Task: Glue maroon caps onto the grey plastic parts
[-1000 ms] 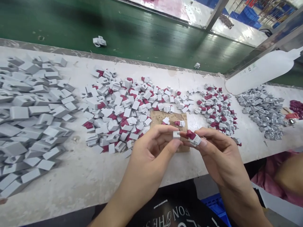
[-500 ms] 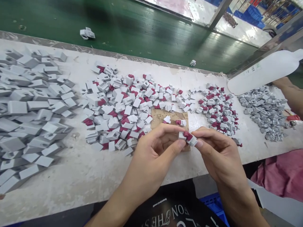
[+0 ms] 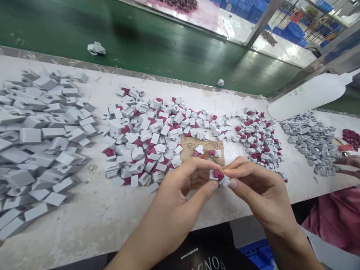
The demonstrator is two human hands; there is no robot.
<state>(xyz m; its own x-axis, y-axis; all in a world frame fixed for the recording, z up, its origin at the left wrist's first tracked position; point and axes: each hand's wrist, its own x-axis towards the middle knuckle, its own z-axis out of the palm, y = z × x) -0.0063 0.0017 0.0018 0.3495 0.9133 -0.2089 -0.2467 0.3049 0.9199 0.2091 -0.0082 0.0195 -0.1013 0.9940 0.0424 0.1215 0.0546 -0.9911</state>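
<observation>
Head view. Item: one small grey-and-maroon piece (image 3: 218, 174), held up over the near part of a brown cardboard sheet (image 3: 187, 144) on the white desk (image 3: 92, 213).

Left hand (image 3: 184, 197): grip clamped on the piece's left, grey end. Right hand (image 3: 263, 193): grip clamped on its right, pale end. Maroon portion between. One body or two butted together: cannot tell from where I stand.

Handling, as judged: light; hard moulded plastic by its look; stiff, unlikely to give; smooth faces, liable to slip or twist; thin edges possibly prone to chipping. Best hold: flat grey sides, thumb opposed to fingertip, one hand per end, maroon middle left free.

Surroundings: on the cardboard, two loose pieces (image 3: 217, 153), apart. Left, heap of larger grey blocks (image 3: 30, 135). Centre-left, big mixed heap (image 3: 154, 138). Right, smaller mixed heap (image 3: 258, 133). Further right, heap of small grey parts (image 3: 311, 140), a white bottle (image 3: 308, 95) tilted on its far side, another person's hand (image 3: 350, 165) beside it. Far side, green belt (image 3: 168, 48) carrying two stray pieces (image 3: 96, 48).
</observation>
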